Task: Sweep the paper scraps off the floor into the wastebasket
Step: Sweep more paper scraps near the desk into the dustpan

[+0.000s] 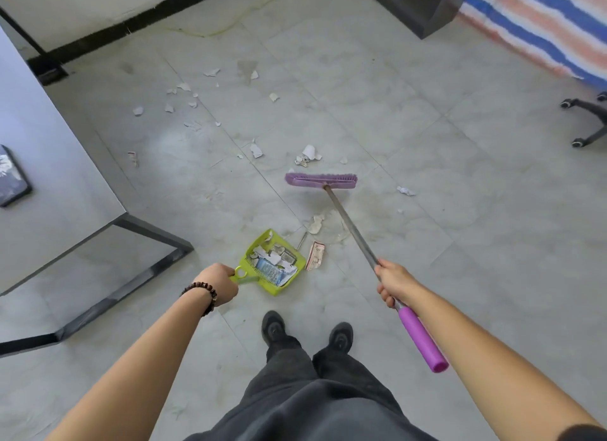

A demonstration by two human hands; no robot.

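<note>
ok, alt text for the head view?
A person seen from above holds a green dustpan, part full of paper, in the left hand and a purple broom in the right hand. Paper scraps litter the grey tile floor ahead.

I can read no text here: the slip (315,256) beside the dustpan (244,261) bears reddish print and the wrapper (269,271) inside bears blue, both too blurred.

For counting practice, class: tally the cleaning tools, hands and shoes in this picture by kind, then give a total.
broom: 1
dustpan: 1
hands: 2 (left hand, right hand)
shoes: 2 (left shoe, right shoe)
Total: 6
</note>
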